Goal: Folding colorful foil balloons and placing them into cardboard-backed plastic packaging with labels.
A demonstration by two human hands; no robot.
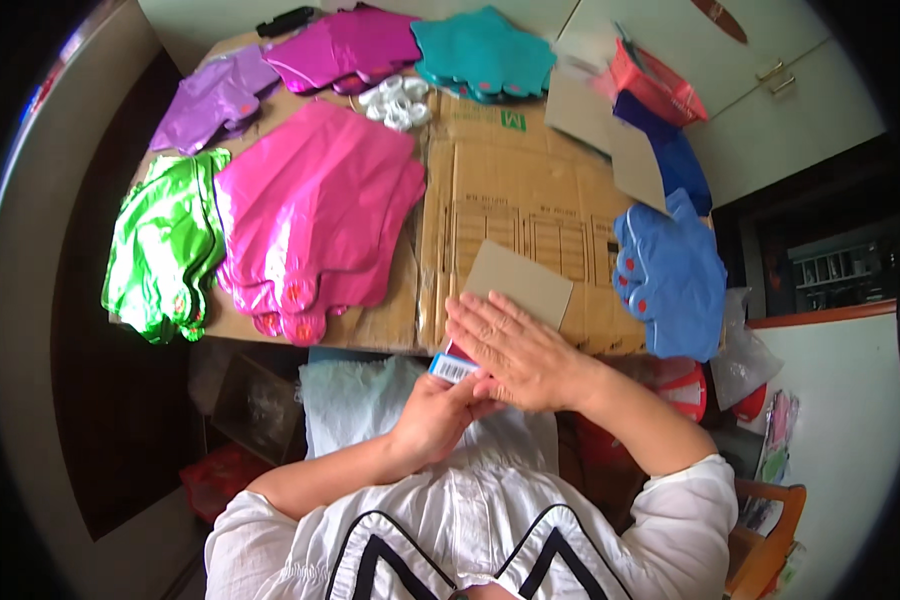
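Soft light glares white off the green foil (165, 245) and pink foil (315, 210), dimness lies under the counter (395, 315), and straight edges curve toward black corners.

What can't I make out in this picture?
In the head view:
- Barcoded item: mostly hidden by the right hand.
- Tan card: lower part covered by the right hand.
- Left hand: some fingers hidden behind what it holds.
- Dark blue item: partly covered by grey boards.
- White bundle: too small to identify.
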